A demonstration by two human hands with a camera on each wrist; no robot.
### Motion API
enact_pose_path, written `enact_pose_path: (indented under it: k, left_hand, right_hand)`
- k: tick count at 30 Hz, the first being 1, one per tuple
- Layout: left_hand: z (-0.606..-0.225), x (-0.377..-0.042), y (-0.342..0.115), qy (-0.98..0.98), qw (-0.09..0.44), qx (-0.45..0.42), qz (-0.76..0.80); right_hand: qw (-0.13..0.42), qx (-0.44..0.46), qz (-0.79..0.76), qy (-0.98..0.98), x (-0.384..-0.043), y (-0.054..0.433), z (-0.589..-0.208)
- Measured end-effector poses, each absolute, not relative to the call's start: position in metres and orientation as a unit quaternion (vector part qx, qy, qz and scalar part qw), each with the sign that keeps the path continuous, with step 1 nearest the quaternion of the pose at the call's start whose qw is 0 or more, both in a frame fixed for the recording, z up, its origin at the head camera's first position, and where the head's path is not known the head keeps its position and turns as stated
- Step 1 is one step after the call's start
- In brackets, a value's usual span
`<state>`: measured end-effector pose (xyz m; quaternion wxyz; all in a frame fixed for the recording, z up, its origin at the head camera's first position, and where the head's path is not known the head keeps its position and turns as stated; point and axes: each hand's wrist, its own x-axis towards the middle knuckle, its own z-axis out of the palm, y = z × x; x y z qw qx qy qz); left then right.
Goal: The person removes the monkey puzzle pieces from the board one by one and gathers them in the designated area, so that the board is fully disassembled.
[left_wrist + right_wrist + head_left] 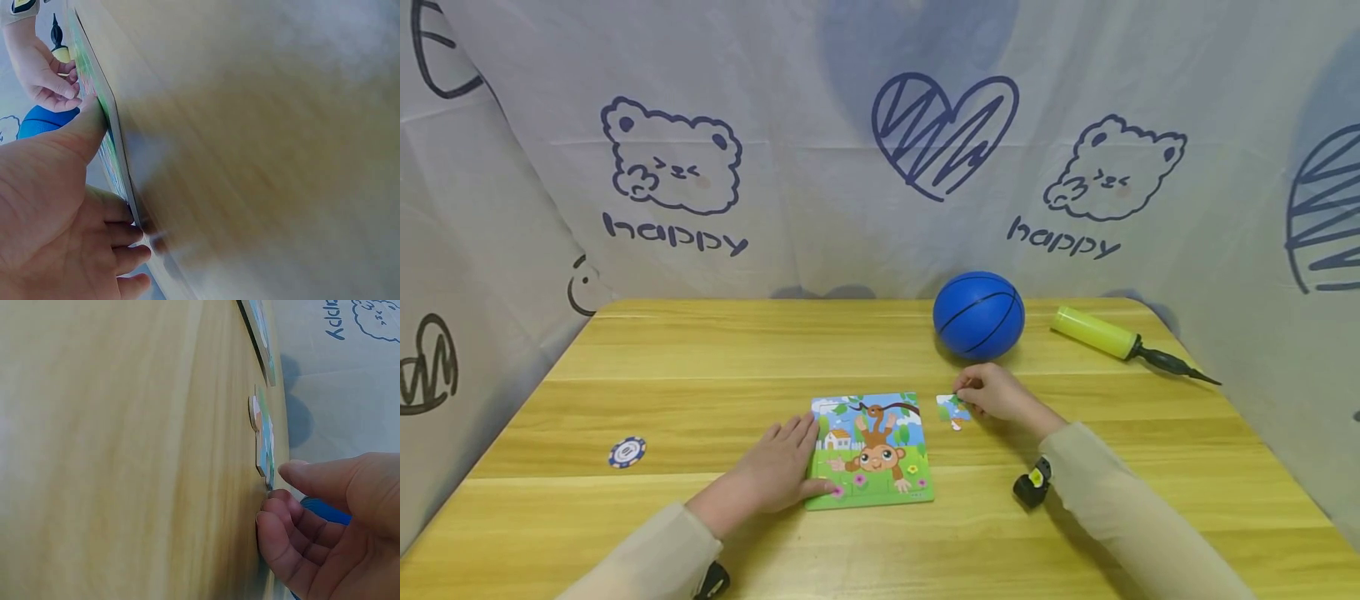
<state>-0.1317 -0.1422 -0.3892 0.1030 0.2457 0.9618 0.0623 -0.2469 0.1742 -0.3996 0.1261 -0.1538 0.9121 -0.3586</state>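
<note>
A square picture puzzle (868, 450) with a hanging monkey on it lies flat on the table. My left hand (781, 462) rests along its left side, fingers fairly straight and the thumb over the lower left corner. In the left wrist view the thumb (90, 122) touches the puzzle's face near its edge. Just right of the puzzle is a loose puzzle piece (951, 407) in blue, green and white. My right hand (995, 392) pinches its upper right corner. Curled fingers (278, 528) and the thumb meet around the piece's end in the right wrist view.
Behind the right hand sits a blue ball (979, 315) with black lines. A yellow-green hand pump (1096, 332) with a black tip lies at the back right. A blue and white poker chip (627, 452) is on the left of the wooden table (700, 350). Printed cloth (820, 183) hangs behind.
</note>
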Motion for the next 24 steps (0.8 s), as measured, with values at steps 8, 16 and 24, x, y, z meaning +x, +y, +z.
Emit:
enact_pose_path:
  k: [8, 16, 24]
  left_hand:
    - [-0.390, -0.132, -0.142, 0.962, 0.101, 0.246, 0.057]
    - [-0.392, -0.133, -0.142, 0.963, 0.100, 0.246, 0.056]
    - [-0.392, -0.133, -0.143, 0.963, 0.102, 0.243, 0.057]
  right_hand:
    - [0.108, -0.177, -0.341, 0.917, -0.242, 0.162, -0.391]
    - [0.110, -0.261, -0.321, 0.904, -0.241, 0.129, -0.385]
    - [0.144, -0.321, -0.290, 0.890, -0.242, 0.095, -0.387]
